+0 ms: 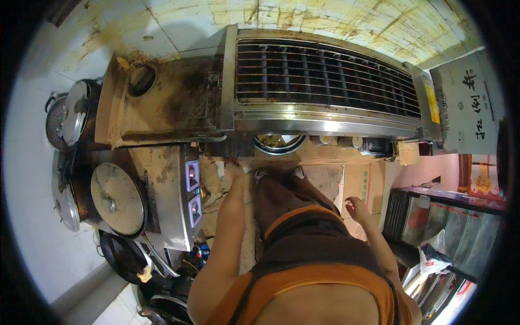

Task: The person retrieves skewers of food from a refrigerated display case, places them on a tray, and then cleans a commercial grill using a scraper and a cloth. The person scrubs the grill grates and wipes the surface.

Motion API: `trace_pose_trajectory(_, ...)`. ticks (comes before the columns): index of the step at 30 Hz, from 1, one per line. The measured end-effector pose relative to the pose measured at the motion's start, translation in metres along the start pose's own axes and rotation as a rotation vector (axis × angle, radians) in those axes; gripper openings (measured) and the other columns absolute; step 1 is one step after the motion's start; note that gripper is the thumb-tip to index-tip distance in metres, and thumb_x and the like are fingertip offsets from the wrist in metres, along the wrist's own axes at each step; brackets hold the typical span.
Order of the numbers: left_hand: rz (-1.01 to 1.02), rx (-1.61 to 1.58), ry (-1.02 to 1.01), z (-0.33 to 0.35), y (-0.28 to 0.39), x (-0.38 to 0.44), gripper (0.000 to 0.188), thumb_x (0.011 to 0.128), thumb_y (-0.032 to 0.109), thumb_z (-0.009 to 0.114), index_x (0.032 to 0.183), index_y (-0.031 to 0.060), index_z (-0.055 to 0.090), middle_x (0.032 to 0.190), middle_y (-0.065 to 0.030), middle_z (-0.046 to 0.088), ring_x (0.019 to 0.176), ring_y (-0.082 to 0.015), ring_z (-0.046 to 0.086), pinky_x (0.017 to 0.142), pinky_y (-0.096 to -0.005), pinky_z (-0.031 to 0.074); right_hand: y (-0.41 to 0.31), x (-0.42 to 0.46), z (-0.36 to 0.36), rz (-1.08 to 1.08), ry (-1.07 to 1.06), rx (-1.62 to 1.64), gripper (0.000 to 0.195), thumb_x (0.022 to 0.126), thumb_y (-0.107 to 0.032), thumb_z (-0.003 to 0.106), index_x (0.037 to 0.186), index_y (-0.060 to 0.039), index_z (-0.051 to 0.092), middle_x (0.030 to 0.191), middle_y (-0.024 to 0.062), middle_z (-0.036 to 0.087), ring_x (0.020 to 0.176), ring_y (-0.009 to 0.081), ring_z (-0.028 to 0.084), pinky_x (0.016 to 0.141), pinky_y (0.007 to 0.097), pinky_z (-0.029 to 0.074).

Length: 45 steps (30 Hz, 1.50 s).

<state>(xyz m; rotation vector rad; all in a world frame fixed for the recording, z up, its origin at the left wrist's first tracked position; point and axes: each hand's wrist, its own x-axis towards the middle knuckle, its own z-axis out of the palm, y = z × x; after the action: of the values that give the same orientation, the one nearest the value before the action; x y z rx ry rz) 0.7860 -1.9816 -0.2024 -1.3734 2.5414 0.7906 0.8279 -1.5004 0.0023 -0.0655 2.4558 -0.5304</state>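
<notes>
My left hand (pixel 233 170) hangs low, just below a dark block (pixel 229 148) under the left end of the metal grill (pixel 325 77). It is blurred, and I cannot tell whether it touches or holds anything. To the right of my body my right hand (pixel 356 209) hangs in the air with loosely curled fingers and nothing in it. Below the grill's front edge sits a metal basin (pixel 280 151) with yellowish contents, partly hidden by the grill. Metal containers (pixel 350 142) and a clear-sided tray (pixel 375 146) stand farther right on the same shelf.
A stove (pixel 166 195) with purple-framed control knobs stands at left, bearing a lidded pot (pixel 118 199). Black woks (pixel 124 256) lie near it. Flattened cardboard (pixel 363 183) covers floor at right. A glass-fronted display cabinet (pixel 451 223) with a plastic bag (pixel 434 254) is at the right.
</notes>
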Motion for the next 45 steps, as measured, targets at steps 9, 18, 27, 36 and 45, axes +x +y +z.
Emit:
trace_pose_trajectory(9, 0.063, -0.754, -0.221, -0.043, -0.232, -0.126, 0.015, 0.085, 0.015, 0.066, 0.085, 0.0000, 0.062, 0.081, -0.0088, 0.061, 0.068, -0.0205, 0.058, 0.059, -0.0372, 0.046, -0.145, 0.046, 0.002, -0.309, -0.034, 0.118, 0.022, 0.086, -0.017, 0.058, 0.104, -0.0053, 0.062, 0.091, 0.0173, 0.065, 0.088, 0.0338, 0.063, 0.075, 0.0413, 0.050)
trace_pose_trajectory(18, 0.186, -1.058, -0.832, -0.249, 0.007, -0.202, 0.022, 0.089, 0.009, 0.061, 0.110, 0.0014, 0.059, 0.101, -0.0067, 0.063, 0.096, -0.0167, 0.060, 0.082, -0.0309, 0.048, -0.295, 0.039, 0.008, -0.857, -0.310, 0.543, 0.047, 0.092, -0.025, 0.054, 0.134, -0.0057, 0.043, 0.125, 0.0221, 0.054, 0.091, 0.0376, 0.064, 0.081, 0.0416, 0.050)
trace_pose_trajectory(27, 0.615, -0.791, -1.018, -0.212, 0.100, -0.172, 0.045, 0.091, 0.012, 0.059, 0.130, -0.0040, 0.045, 0.120, -0.0102, 0.060, 0.103, -0.0202, 0.060, 0.091, -0.0296, 0.047, -0.284, 0.064, -0.128, -0.695, 0.604, 0.229, 0.044, 0.092, -0.023, 0.056, 0.134, -0.0136, 0.046, 0.099, 0.0200, 0.059, 0.079, 0.0349, 0.063, 0.062, 0.0419, 0.051)
trace_pose_trajectory(36, 0.319, -0.817, -0.810, -0.203, 0.024, -0.148, 0.044, 0.090, 0.018, 0.063, 0.127, -0.0019, 0.049, 0.116, -0.0098, 0.063, 0.103, -0.0173, 0.060, 0.088, -0.0279, 0.047, -0.277, 0.139, -0.273, -0.604, 0.607, -0.864, 0.020, 0.086, -0.033, 0.060, 0.101, -0.0199, 0.066, 0.086, 0.0055, 0.059, 0.070, 0.0254, 0.065, 0.058, 0.0383, 0.053)
trace_pose_trajectory(45, -0.088, -0.940, -0.517, -0.135, -0.065, -0.124, 0.039, 0.091, 0.019, 0.061, 0.123, 0.0002, 0.051, 0.102, -0.0077, 0.065, 0.082, -0.0132, 0.063, 0.068, -0.0244, 0.048, -0.323, 0.153, -0.278, -0.801, 0.512, -1.086, 0.013, 0.080, -0.017, 0.058, 0.084, -0.0083, 0.066, 0.090, 0.0104, 0.062, 0.073, 0.0255, 0.067, 0.060, 0.0373, 0.055)
